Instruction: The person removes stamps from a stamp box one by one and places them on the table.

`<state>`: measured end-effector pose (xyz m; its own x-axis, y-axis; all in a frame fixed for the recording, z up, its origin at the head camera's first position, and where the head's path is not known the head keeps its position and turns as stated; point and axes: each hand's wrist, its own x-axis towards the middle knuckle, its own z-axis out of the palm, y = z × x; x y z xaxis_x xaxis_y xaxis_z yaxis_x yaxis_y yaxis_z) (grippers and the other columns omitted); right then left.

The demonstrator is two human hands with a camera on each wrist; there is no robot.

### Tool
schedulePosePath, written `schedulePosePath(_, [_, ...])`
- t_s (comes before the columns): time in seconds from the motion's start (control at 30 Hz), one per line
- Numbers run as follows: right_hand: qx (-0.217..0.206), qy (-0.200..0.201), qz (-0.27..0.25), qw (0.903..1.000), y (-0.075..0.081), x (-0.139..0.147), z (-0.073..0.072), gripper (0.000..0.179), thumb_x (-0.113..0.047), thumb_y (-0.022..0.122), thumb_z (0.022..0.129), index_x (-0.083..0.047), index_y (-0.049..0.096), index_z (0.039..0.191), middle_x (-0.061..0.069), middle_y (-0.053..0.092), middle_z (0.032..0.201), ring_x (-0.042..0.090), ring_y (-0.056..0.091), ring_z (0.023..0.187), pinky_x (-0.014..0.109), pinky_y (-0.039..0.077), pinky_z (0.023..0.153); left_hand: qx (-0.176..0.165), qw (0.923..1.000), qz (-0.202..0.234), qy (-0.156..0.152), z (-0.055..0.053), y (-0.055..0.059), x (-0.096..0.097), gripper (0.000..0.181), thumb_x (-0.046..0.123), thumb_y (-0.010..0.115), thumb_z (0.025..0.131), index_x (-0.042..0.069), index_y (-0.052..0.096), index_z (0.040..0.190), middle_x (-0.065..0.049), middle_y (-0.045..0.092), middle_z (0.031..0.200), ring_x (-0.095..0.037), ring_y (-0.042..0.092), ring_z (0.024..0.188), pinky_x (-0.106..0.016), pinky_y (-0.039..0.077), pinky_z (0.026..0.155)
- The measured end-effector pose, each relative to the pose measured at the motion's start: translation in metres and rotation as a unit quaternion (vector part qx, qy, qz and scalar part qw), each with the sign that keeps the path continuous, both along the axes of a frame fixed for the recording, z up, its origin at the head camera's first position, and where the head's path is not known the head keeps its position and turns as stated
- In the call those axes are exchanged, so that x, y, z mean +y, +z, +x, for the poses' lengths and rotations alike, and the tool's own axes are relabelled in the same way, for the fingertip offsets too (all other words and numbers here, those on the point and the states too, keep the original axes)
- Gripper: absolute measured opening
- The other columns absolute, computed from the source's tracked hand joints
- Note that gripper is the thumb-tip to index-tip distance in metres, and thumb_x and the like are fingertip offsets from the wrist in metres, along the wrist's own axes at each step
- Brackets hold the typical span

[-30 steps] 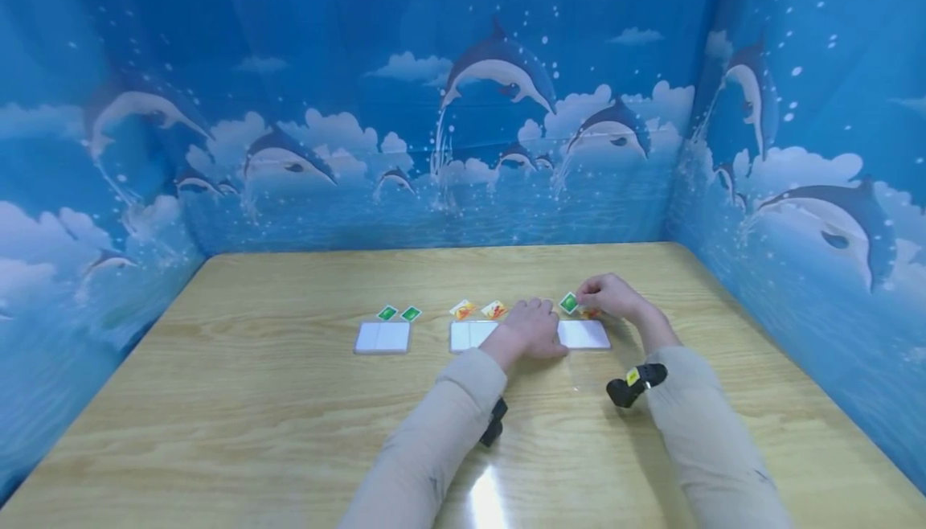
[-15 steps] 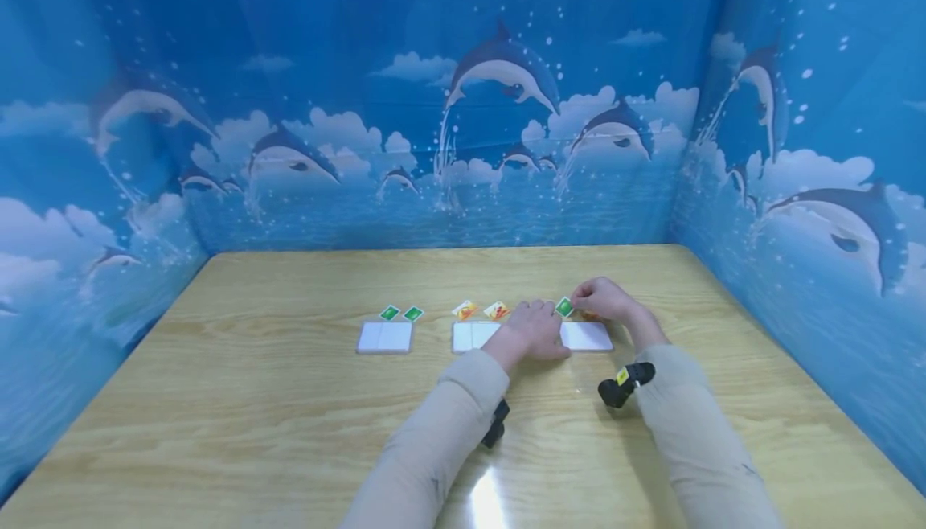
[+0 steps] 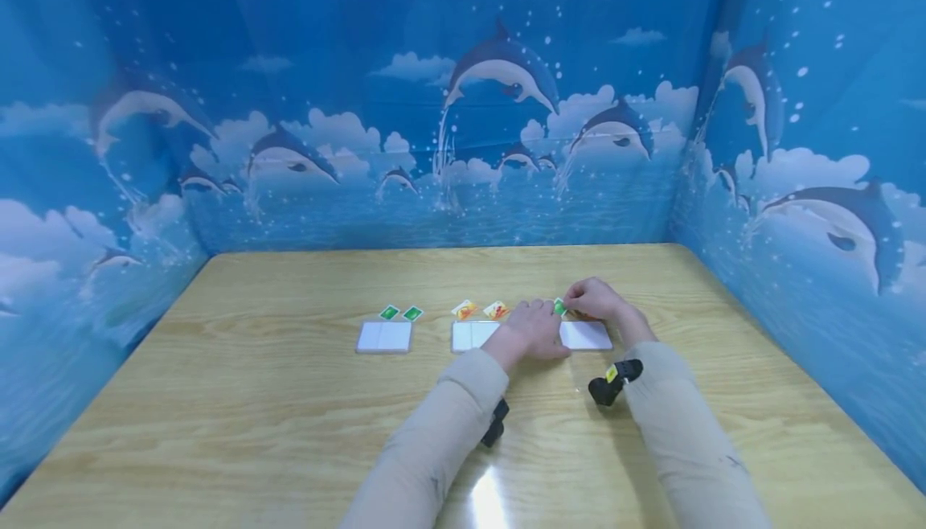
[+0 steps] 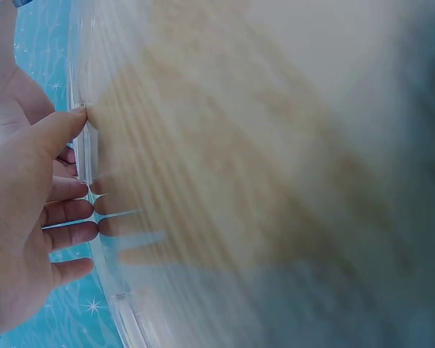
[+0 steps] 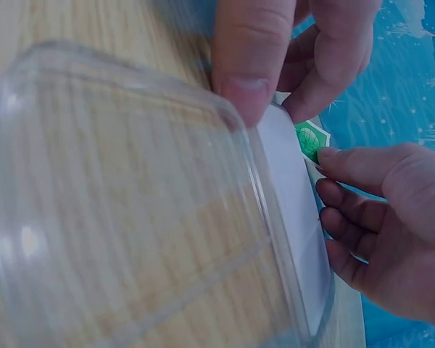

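Observation:
My right hand (image 3: 599, 301) pinches a small green card (image 5: 312, 140) with a white border, held just behind a flat clear plastic case with a white insert (image 3: 587, 336). The left hand (image 3: 533, 331) grips that case at its left part, thumb at the near edge and fingers over toward the far side. In the right wrist view the case's clear lid (image 5: 130, 188) lies folded open toward me. An orange-patterned card sits behind the case, largely covered by the right hand.
Another white-lined case (image 3: 466, 336) lies partly behind my left hand, with two orange-patterned cards (image 3: 495, 309) behind it. Farther left is a third case (image 3: 384, 338) with two green cards (image 3: 412, 313) at its back. Dolphin-print curtains (image 3: 347, 111) enclose the wooden table (image 3: 217, 400).
My right hand has slid leftward with the green card, bringing it closer to the left hand's fingers. The left hand has kept its place on the case.

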<state>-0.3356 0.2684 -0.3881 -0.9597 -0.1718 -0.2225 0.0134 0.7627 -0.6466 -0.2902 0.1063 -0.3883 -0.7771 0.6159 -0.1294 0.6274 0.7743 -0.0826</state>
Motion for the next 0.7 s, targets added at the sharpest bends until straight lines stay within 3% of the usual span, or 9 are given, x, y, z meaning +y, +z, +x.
schedulePosePath(0.3, [-0.006, 0.008, 0.0, 1.0, 0.0051, -0.0013, 0.0049, 0.015, -0.012, 0.052, 0.092, -0.003, 0.064, 0.089, 0.006, 0.053, 0.075, 0.017, 0.047, 0.069, 0.026, 0.037, 0.063, -0.005, 1.0, 0.007, 0.001, 0.0008, 0.0009, -0.0007, 0.068, 0.059, 0.048, 0.087, 0.01, 0.048, 0.134, -0.004, 0.046, 0.134, -0.018, 0.042, 0.12, -0.034, 0.032, 0.102])
schedulePosePath(0.7, [-0.011, -0.008, 0.008, 0.9999, -0.0033, -0.0036, -0.0046, 0.013, -0.01, 0.054, 0.091, -0.002, 0.063, 0.09, 0.006, 0.054, 0.077, 0.018, 0.048, 0.072, 0.027, 0.038, 0.066, -0.002, 1.0, 0.0, 0.002, 0.0002, 0.0007, 0.0005, 0.067, 0.059, 0.047, 0.087, 0.01, 0.049, 0.132, -0.004, 0.044, 0.135, -0.018, 0.04, 0.122, -0.035, 0.031, 0.103])
